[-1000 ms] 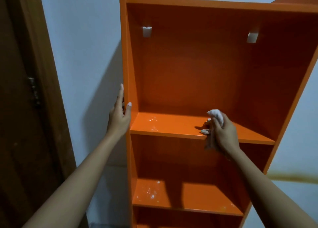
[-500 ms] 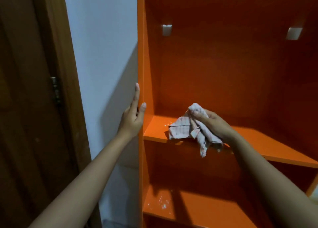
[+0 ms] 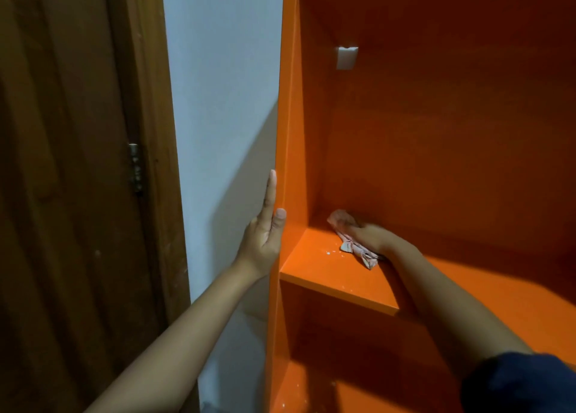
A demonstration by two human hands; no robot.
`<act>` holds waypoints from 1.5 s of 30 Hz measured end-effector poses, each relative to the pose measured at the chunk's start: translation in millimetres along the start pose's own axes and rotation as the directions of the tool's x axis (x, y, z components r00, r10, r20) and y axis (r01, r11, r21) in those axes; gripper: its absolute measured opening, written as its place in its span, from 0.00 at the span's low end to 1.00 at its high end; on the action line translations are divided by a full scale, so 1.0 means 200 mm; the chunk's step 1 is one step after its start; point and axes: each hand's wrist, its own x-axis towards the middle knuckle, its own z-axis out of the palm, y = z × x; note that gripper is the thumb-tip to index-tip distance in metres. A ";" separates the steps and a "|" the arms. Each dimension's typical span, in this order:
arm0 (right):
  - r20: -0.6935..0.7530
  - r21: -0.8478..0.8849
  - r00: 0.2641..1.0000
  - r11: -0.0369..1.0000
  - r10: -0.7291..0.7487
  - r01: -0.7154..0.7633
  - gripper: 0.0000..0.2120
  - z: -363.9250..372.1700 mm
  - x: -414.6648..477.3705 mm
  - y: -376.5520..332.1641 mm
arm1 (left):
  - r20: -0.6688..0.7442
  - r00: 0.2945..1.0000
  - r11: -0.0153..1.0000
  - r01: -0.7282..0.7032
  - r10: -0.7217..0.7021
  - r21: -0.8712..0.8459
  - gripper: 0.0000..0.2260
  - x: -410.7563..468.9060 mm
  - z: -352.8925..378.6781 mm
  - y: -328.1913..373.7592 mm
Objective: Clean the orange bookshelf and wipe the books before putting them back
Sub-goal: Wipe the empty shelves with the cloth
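The orange bookshelf (image 3: 436, 150) fills the right of the head view, with no books in sight. My left hand (image 3: 265, 235) lies flat against the outside of its left side panel, fingers straight, thumb on the front edge. My right hand (image 3: 372, 236) presses a crumpled pale checked cloth (image 3: 352, 244) onto the shelf board (image 3: 314, 263), deep in the back left corner. White specks of dust lie on the board just in front of the cloth.
A dark wooden door (image 3: 62, 194) with a metal hinge (image 3: 136, 167) stands at the left, beside a strip of pale wall (image 3: 224, 100). A white bracket (image 3: 346, 57) sits on the shelf's back panel. A lower shelf board (image 3: 299, 391) also shows white specks.
My right hand has carried the cloth from the shelf's front edge leftward and deeper into the back left corner. The view has shifted left and closer. My left hand has stayed on the side panel.
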 end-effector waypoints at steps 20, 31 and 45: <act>-0.012 -0.140 0.895 0.887 -0.447 0.441 0.11 0.26 -0.47 -0.24 | 0.046 0.996 0.991 0.073 -0.078 0.110 0.23 -0.03 -0.07 0.11; -0.077 -0.039 0.909 0.913 -0.409 0.407 0.06 0.34 -0.92 -0.08 | 0.082 0.991 0.988 0.091 -0.102 0.128 0.26 -0.03 -0.12 0.14; -0.676 0.048 0.705 0.942 -0.215 0.333 0.22 0.27 -0.74 -0.30 | 0.091 0.988 0.977 0.108 -0.127 0.186 0.27 -0.05 -0.13 0.19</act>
